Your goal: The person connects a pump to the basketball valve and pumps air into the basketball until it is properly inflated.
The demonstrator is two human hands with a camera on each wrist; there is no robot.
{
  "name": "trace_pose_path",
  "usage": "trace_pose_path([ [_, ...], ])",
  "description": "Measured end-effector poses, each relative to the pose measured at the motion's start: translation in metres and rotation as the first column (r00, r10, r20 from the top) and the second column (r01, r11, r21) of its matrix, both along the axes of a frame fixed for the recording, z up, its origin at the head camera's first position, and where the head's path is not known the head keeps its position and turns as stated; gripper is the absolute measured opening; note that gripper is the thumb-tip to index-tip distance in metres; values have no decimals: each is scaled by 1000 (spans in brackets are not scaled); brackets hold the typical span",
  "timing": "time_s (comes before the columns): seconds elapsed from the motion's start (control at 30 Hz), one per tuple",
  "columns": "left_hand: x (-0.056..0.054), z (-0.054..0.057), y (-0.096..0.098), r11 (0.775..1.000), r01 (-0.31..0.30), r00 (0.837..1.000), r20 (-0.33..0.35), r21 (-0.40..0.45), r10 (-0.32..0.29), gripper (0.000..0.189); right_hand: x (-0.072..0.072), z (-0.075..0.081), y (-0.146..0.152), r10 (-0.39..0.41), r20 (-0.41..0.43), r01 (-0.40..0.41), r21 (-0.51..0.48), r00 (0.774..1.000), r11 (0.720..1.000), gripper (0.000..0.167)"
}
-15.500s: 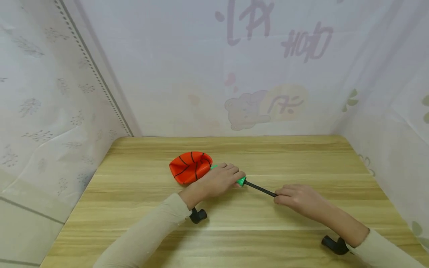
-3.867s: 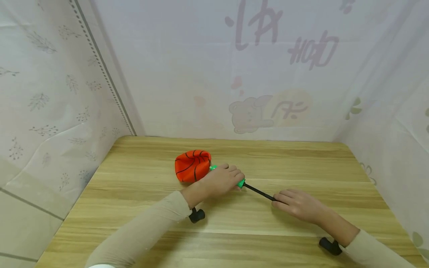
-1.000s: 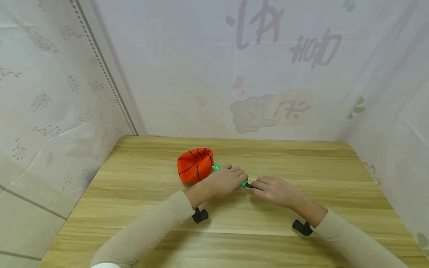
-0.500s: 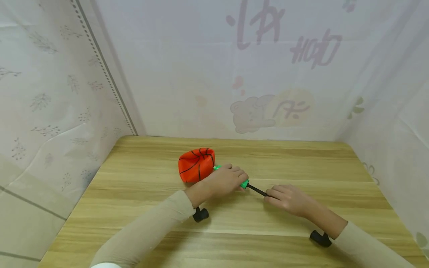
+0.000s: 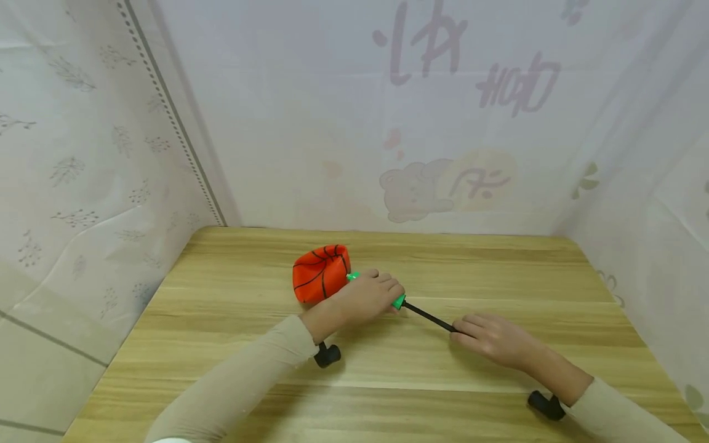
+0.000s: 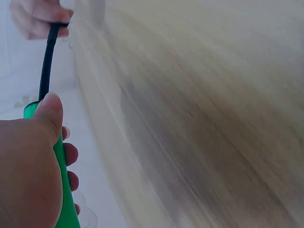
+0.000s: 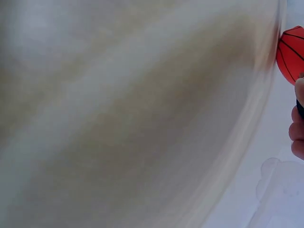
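A ball pump with a green barrel (image 5: 399,301) lies slantwise above the middle of the table, a long stretch of its black rod (image 5: 426,315) drawn out. My left hand (image 5: 362,299) wraps round the barrel; in the left wrist view its thumb lies along the green barrel (image 6: 66,190). At the rod's far end my right hand (image 5: 495,338) grips the pump's handle, which the fingers mostly hide. A partly deflated orange-red basketball (image 5: 318,274) with black lines and a folded-in top sits at the barrel's other end, just beyond my left wrist.
The wooden table (image 5: 443,264) reaches back to a pale printed cloth wall (image 5: 310,123), with similar cloth on both sides. Black wrist-camera mounts (image 5: 328,355) hang beneath both forearms, close over the tabletop.
My right hand went from close beside the barrel, rod mostly in, outward to the right, drawing the rod out. The left hand stays put. The basketball looks rounder than 15.5 seconds ago.
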State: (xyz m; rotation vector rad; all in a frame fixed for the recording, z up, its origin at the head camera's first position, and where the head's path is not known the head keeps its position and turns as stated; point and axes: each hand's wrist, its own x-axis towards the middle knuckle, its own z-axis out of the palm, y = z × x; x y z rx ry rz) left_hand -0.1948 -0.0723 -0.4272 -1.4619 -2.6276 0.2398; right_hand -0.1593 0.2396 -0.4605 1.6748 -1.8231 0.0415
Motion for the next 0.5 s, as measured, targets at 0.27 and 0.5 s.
trace_pose_path([
  [0.27, 3, 0, 9, 999, -11, 1000, 14, -38, 11, 33, -12, 12, -24, 22, -6, -22, 43, 1000, 999, 38],
  [0.5, 4, 3, 11, 998, -20, 1000, 9, -53, 21, 34, -21, 18, -48, 23, -19, -22, 41, 1000, 999, 38],
])
